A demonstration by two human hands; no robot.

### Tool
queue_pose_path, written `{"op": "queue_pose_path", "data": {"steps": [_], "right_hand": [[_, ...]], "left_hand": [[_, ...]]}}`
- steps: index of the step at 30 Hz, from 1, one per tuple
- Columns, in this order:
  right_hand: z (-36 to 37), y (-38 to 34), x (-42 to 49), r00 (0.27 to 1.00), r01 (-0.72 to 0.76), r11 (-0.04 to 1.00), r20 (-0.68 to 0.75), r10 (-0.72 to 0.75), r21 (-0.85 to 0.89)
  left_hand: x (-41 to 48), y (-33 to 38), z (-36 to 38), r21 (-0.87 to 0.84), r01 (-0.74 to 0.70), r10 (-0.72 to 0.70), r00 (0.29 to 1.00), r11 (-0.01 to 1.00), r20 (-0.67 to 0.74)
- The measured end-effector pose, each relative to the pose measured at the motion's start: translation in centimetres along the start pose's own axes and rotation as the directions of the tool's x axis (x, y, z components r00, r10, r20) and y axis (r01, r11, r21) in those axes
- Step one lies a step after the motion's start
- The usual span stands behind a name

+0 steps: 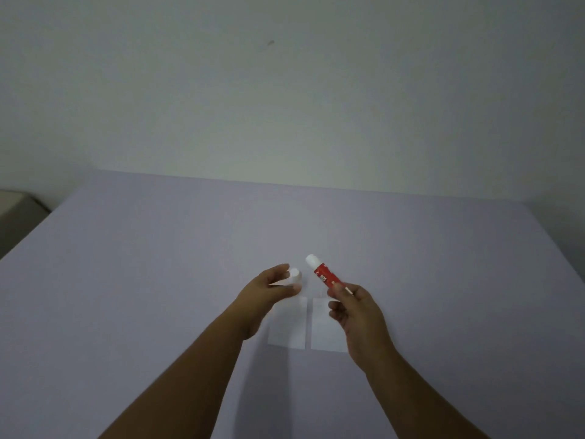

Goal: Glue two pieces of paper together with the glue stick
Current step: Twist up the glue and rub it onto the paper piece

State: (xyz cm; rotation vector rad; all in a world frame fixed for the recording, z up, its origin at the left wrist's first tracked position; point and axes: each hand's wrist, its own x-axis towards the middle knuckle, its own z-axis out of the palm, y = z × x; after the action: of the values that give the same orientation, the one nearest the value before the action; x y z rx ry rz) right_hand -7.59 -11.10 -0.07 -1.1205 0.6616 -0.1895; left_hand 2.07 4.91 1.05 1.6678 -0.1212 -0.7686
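- Table (126, 280): a broad pale lilac surface set against a plain light wall (285, 90); it carries both papers, with both forearms reaching over it from the near edge.
- Right hand (354, 307): raised above the table, fingers closed round the lower end of the glue stick, palm turned inward.
- Left hand (269, 288): just left of the right hand, thumb and fingers curled loosely about the cap; whether they actually pinch it cannot be told.
- Left paper (289, 324): a white rectangle flat on the table, below and between the two hands, its left edge partly hidden by the left wrist.
- Right paper (324, 327): a matching white rectangle just beside the first, a narrow strip of table between them.
- Glue stick (323, 274): red body with a white tip, tilted up and away to the left, uncapped, above the far ends of the papers.
- Cap (294, 275): small, white, at the left fingertips, near the stick's tip but apart from it.
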Motion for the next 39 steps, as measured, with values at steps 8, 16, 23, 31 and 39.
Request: {"op": "queue_pose_path", "data": {"steps": [8, 16, 23, 31, 39], "right_hand": [[-0.3, 1.5, 2.0, 0.986, 0.165, 0.909, 0.092, -0.140, -0.384], [1.9, 4.3, 1.3, 0.917, 0.366, 0.706, 0.363, -0.163, -0.606], [2.8, 5.0, 2.7, 0.887, 0.447, 0.572, 0.426, -0.180, -0.688], [2.8, 4.0, 3.6, 0.886, 0.455, 0.502, 0.432, -0.170, -0.735], [3.0, 3.4, 4.3, 0.885, 0.466, 0.472, 0.398, -0.243, -0.748]], "left_hand": [[2.0, -6.8, -2.8, 0.877, -0.148, 0.103, 0.988, 0.458, 0.112], [2.9, -8.9, -3.2, 0.921, -0.128, 0.114, 0.989, 0.369, 0.092], [3.2, -8.7, -3.6, 0.916, -0.148, 0.096, 0.988, 0.374, 0.120], [3.3, -8.6, -3.8, 0.907, -0.152, 0.101, 0.987, 0.393, 0.122], [3.3, -8.4, -3.7, 0.908, -0.151, 0.092, 0.988, 0.390, 0.125]]}}
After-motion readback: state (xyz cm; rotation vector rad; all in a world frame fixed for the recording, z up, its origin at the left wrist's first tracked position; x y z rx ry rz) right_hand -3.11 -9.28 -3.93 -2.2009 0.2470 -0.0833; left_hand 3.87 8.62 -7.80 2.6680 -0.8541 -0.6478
